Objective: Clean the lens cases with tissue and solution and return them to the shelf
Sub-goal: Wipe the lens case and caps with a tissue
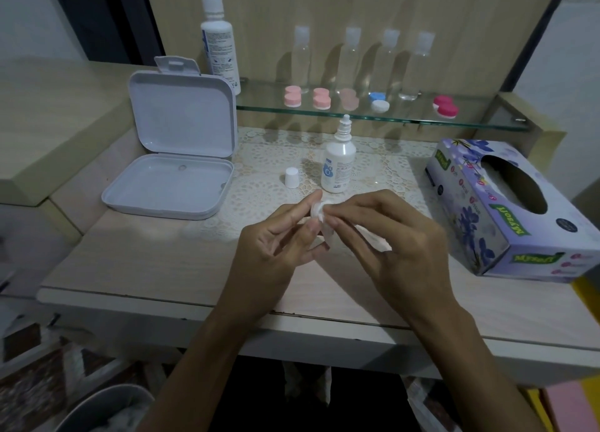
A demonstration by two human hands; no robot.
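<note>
Hands: two. Left hand point(276, 240) pinches a small white round lens case point(317, 211) between thumb and fingers; right hand point(394, 236) presses a scrap of white tissue point(368, 233) into it with curled fingers, both held above the pale wooden table point(146, 269).
Solution bottles: two white ones, a small uncapped bottle point(337, 162) just behind the hands, its one white cap point(291, 177) beside it, and a tall bottle point(218, 38) at the glass shelf's point(406, 119) left end.
Lens cases on shelf: five. Three pale pink pairs point(321, 98), one blue-and-white pair point(378, 101), one magenta pair point(446, 107).
Clear bottles: four point(349, 61).
Tissue box: one floral purple box point(506, 210), right.
Grey plastic box: one, open point(175, 158), left.
</note>
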